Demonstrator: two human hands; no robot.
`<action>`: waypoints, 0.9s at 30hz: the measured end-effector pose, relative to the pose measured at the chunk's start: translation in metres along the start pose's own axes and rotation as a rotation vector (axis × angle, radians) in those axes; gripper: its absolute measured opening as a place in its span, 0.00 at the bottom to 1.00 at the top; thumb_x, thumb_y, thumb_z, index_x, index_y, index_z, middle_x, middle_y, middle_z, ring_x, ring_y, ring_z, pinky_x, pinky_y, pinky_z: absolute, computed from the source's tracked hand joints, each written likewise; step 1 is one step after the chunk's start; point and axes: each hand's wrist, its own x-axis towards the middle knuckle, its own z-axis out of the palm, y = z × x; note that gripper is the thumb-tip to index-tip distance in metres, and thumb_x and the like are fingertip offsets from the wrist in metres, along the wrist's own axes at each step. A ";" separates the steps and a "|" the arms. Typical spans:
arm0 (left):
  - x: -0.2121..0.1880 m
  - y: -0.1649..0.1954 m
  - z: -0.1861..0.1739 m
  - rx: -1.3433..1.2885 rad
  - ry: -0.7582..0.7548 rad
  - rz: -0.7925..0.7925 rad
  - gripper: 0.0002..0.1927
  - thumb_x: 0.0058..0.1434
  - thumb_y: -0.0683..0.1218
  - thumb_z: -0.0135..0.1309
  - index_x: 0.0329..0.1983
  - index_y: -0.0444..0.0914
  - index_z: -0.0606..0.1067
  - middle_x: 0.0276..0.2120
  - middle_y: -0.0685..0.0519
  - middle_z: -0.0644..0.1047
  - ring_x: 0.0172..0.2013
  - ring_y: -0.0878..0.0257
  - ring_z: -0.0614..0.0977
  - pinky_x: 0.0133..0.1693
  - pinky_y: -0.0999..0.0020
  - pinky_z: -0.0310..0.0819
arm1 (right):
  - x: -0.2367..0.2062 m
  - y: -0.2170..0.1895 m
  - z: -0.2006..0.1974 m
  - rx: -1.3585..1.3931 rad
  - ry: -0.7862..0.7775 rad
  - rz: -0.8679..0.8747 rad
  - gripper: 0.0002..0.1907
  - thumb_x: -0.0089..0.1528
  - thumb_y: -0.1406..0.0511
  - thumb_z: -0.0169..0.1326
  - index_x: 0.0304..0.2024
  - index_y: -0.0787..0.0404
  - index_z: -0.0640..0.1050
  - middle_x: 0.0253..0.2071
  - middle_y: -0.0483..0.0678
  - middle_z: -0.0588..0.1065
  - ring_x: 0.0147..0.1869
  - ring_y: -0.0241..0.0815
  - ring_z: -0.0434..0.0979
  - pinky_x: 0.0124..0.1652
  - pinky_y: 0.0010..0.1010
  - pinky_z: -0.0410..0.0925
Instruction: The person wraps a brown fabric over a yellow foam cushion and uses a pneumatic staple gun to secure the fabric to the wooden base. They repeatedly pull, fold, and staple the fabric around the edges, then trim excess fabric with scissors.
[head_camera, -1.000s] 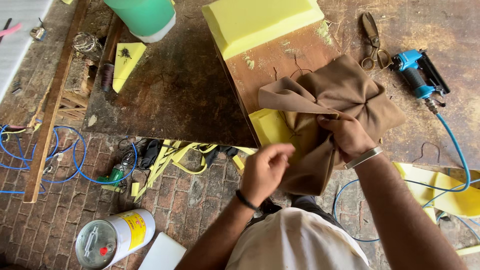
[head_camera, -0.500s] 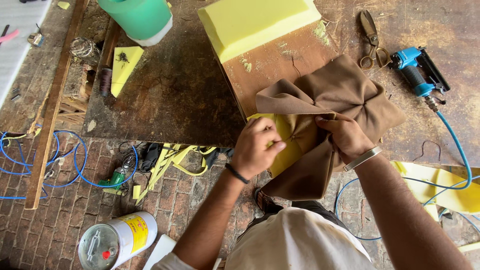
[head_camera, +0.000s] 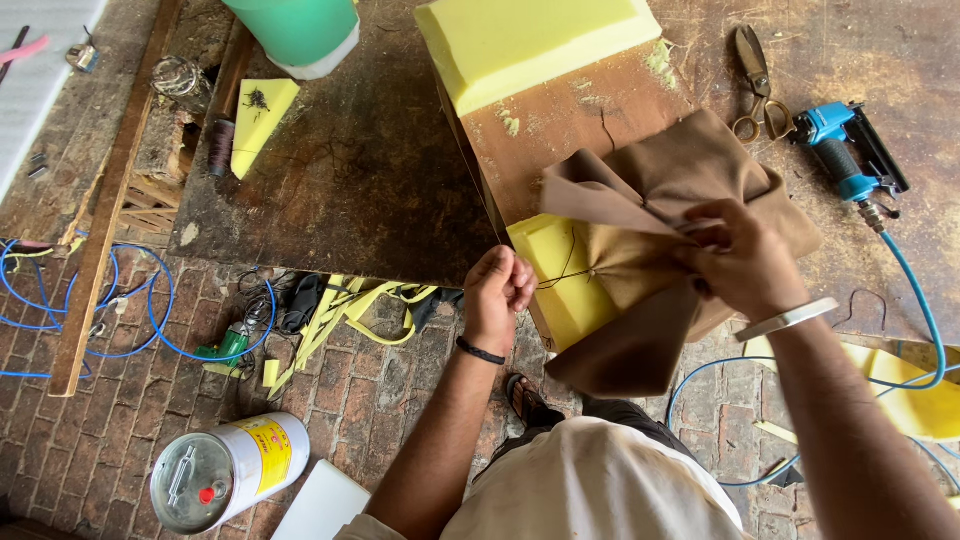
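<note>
Where the left hand (head_camera: 500, 290) sits: just off the bench's near edge, closed in a fist on a thin dark thread (head_camera: 560, 282), a black band on the wrist
Right hand (head_camera: 740, 262): over the bench's near edge, fingers pinched narrow on a fold of the brown cloth (head_camera: 690, 170), a metal bangle on the wrist
Thread: runs nearly straight from the fist to a puckered spot in the cloth, so it looks taut
Brown cloth: bunched over the near end of a wooden board (head_camera: 580, 120), one flap hanging off the near edge towards the floor
Yellow foam (head_camera: 555, 300): a small pad under the cloth, at the board's near left corner; a larger foam block (head_camera: 530, 40) covers the board's far end
Step, as I judge it: pulling a stitch tight to gather the cloth at its middle
What it calls for: a steady pull from the left, while the right pins the folds so the gather does not slip
Right end of the bench: scissors (head_camera: 755, 85), and a blue staple gun (head_camera: 845, 150) on a blue hose (head_camera: 915, 310), both untouched
Far edge: a green tub (head_camera: 295, 30)
Brick floor (head_camera: 120, 420): a tin can (head_camera: 225, 485) lying on its side
</note>
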 end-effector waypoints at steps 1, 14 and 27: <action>0.001 -0.002 -0.001 0.059 -0.003 0.016 0.20 0.75 0.55 0.47 0.26 0.44 0.70 0.22 0.59 0.71 0.22 0.69 0.71 0.21 0.75 0.59 | -0.008 -0.008 -0.005 -0.190 0.136 -0.157 0.18 0.62 0.71 0.60 0.54 0.59 0.77 0.43 0.54 0.82 0.35 0.43 0.78 0.32 0.34 0.71; -0.002 0.010 0.001 -0.050 0.150 -0.120 0.16 0.71 0.55 0.51 0.30 0.42 0.73 0.25 0.58 0.74 0.26 0.69 0.76 0.24 0.75 0.63 | 0.005 -0.067 0.037 -1.067 -0.373 -1.341 0.13 0.55 0.61 0.58 0.42 0.53 0.83 0.56 0.46 0.76 0.65 0.46 0.73 0.62 0.44 0.67; -0.006 0.006 -0.008 -0.193 0.284 -0.073 0.15 0.70 0.55 0.52 0.29 0.44 0.71 0.25 0.57 0.75 0.30 0.63 0.81 0.29 0.68 0.67 | 0.021 -0.051 0.036 -0.825 -0.276 -0.994 0.20 0.55 0.55 0.62 0.50 0.44 0.84 0.49 0.49 0.75 0.42 0.50 0.81 0.40 0.40 0.75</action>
